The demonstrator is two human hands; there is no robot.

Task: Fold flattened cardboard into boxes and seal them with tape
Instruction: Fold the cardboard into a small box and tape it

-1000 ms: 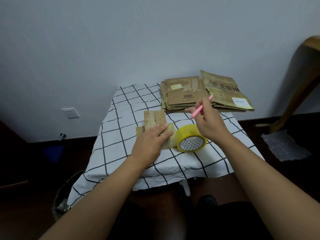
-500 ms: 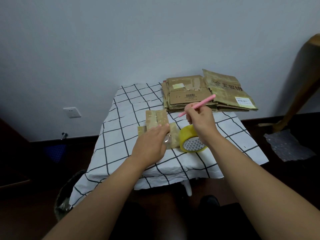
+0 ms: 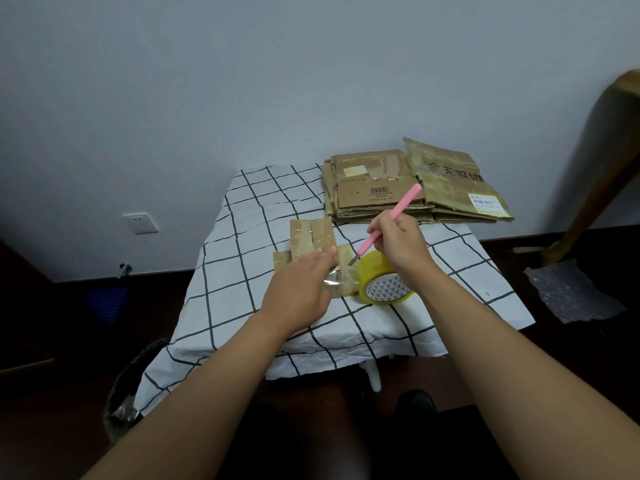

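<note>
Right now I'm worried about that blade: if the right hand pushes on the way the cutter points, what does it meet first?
Probably the stretched tape strip between the roll and the small cardboard piece; the blade tip of the pink cutter in the right hand hovers just above it, though depth is unclear.

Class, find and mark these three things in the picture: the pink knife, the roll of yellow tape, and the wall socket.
pink knife (image 3: 398, 211), head view, on its pink handle.
roll of yellow tape (image 3: 372, 268), head view, on its yellow outer band.
wall socket (image 3: 140, 223), head view, on its white faceplate.
</note>
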